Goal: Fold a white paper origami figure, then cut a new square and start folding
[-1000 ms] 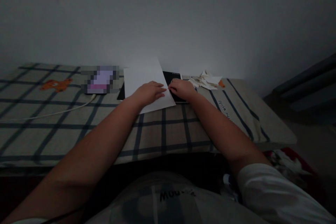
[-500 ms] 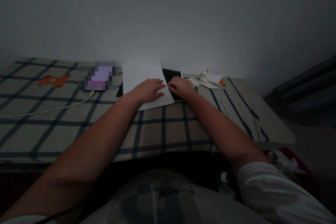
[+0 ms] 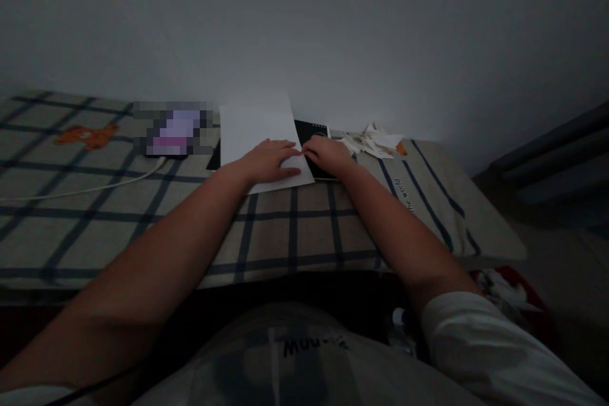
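Observation:
A white sheet of paper [image 3: 254, 124] lies on a dark, flat book-like item [image 3: 311, 130] in front of the wall. My left hand [image 3: 271, 160] rests on the sheet with its fingers stretched out to the right. At the sheet's right edge, the fingers of my right hand [image 3: 328, 155] are pinched together on the paper. That hand hides part of the dark item beneath it. Just to its right is a heap of torn white paper strips [image 3: 373, 141].
A checked cloth covers the table [image 3: 271, 235]. On the left are a phone [image 3: 174, 133] with a white cable [image 3: 109, 186] and an orange bear figure [image 3: 88, 136]. Below the table's front edge stand a bottle [image 3: 402, 333] and a red container [image 3: 528, 304] with white scraps.
The view has shifted slightly, so the table sits a little higher and further left. Both hands keep nearly the same place at the sheet, the pinch still at its right edge.

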A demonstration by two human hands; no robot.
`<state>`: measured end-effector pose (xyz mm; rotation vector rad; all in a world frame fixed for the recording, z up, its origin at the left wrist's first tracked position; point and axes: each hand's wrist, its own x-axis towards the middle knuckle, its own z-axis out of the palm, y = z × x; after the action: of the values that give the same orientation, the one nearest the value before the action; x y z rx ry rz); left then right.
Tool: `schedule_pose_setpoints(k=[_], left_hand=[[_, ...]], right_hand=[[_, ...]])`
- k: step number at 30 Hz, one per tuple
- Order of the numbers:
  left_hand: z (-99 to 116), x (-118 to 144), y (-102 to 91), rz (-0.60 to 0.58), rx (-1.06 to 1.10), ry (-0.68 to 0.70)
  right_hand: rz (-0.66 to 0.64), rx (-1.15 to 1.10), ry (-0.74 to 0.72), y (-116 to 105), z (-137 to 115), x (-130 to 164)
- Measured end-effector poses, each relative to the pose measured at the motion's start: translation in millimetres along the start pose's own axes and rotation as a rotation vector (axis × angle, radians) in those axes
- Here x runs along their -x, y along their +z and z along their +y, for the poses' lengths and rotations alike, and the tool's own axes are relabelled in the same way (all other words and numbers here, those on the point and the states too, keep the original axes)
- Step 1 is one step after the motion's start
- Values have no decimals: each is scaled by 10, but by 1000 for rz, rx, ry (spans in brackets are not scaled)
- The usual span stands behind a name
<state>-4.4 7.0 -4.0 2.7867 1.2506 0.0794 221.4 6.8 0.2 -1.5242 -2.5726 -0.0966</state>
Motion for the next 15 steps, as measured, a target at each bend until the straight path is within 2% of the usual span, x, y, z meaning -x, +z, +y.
schedule_pose_setpoints(k=[15], left_hand=[[7,-4,3,-15,-10,-1]], right_hand=[[-14,0,3,-42,-10,21]])
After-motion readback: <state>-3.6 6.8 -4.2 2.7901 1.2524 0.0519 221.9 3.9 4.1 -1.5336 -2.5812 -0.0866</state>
